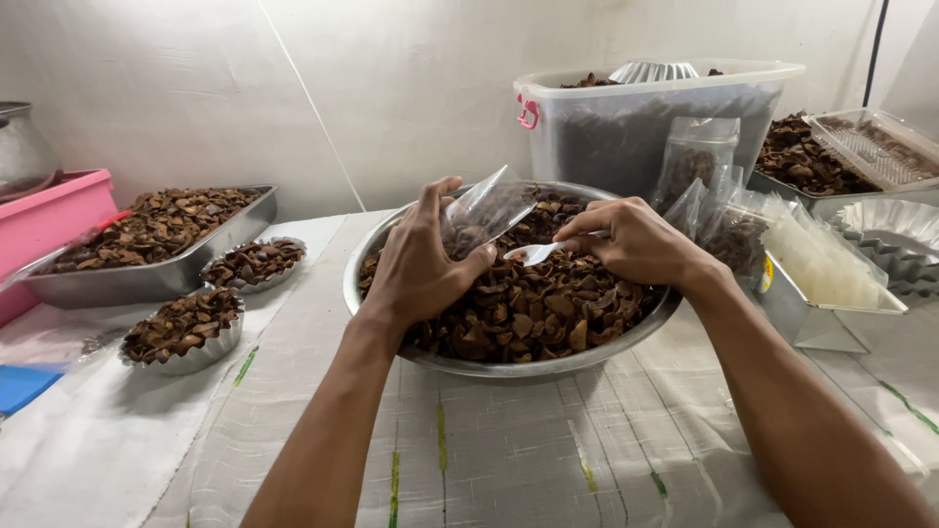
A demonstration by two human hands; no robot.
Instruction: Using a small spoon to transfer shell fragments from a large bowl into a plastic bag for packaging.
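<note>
A wide steel bowl (626, 344) full of brown dried chips stands in the middle of the cloth-covered table. My left hand (416, 264) is over the bowl and grips a small clear plastic bag (486, 210) by its mouth, bag tilted up to the right. My right hand (636, 242) holds a white plastic spoon (531, 253), its bowl pointing at the bag's opening, just above the chips.
A steel tray (147, 282) of chips and two small fluted tins (189, 357) (256, 264) sit at left, next to a pink tub (49, 217). Behind the bowl stands a clear plastic bin (646, 122). Filled bags (696, 156), a stack of empty bags (817, 264) and fluted tins (895, 240) are at right.
</note>
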